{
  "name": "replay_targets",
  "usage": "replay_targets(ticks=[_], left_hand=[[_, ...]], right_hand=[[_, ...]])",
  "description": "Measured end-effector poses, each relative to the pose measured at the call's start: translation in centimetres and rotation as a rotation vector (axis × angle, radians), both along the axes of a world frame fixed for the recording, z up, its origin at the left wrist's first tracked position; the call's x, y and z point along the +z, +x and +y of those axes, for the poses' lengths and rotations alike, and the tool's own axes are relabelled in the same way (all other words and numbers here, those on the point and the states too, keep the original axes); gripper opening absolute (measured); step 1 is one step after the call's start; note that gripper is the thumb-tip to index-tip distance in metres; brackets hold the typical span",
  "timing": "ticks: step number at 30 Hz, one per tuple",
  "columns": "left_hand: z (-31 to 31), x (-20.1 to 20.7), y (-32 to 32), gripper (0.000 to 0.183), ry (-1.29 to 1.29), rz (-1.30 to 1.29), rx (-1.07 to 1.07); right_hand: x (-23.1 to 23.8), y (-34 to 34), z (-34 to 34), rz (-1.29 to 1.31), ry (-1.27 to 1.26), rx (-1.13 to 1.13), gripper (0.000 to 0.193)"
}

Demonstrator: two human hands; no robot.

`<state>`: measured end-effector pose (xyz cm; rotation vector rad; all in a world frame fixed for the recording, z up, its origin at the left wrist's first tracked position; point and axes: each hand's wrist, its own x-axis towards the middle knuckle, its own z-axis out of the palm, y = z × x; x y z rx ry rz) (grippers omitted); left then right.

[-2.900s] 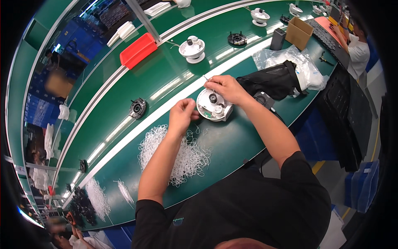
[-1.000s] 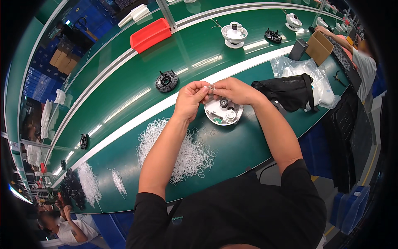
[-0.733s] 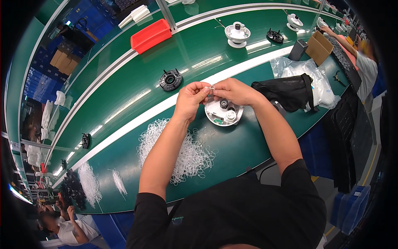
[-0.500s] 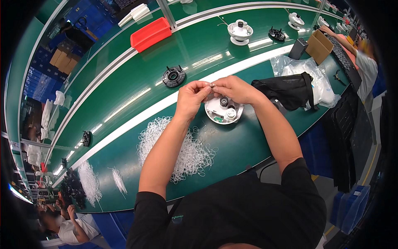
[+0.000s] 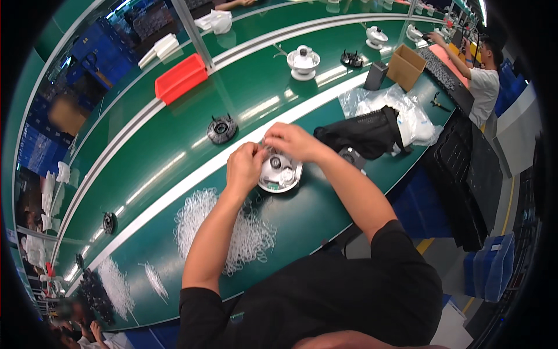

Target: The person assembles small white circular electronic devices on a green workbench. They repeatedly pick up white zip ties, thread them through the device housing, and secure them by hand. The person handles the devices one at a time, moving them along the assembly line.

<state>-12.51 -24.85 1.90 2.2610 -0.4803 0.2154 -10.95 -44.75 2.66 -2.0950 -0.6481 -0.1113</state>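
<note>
A white round housing (image 5: 271, 185) with a dark round knob-like part (image 5: 275, 163) and a small green circuit board lies on the green bench in front of me. My left hand (image 5: 243, 167) is at its left rim, with thumb and fingers pinched together. Over its far edge, my right hand (image 5: 290, 142) has bent fingers drawn together close to the left fingertips. Whatever sits between the fingers is too small and blurred to make out. Beside my left forearm lies a loose heap of thin white looped ties (image 5: 195, 218), partly hidden by that arm.
A black ring-shaped part (image 5: 222, 129) and a white bowl-shaped unit (image 5: 303, 63) stand on the far strip. The red bin (image 5: 181, 78) is at the far left. To the right are a black mesh bag (image 5: 360, 132), clear plastic bags and a cardboard box (image 5: 406, 67). A co-worker sits beyond.
The whole view has swung, so the bench things appear further left. My fingertips, close together before over the housing, are now a little apart, the right hand slightly higher.
</note>
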Motion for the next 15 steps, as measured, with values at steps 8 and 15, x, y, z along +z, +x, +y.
replay_targets(ticks=[8,15], left_hand=[[0.0,0.6,-1.3,0.006,0.292,-0.315,-0.143],[1.2,-1.8,-0.8,0.011,0.144,-0.313,-0.109]], right_hand=[[-0.5,-0.6,-0.4,0.660,0.698,-0.074,0.019],[-0.3,-0.5,0.2,0.017,-0.195,0.084,0.029]])
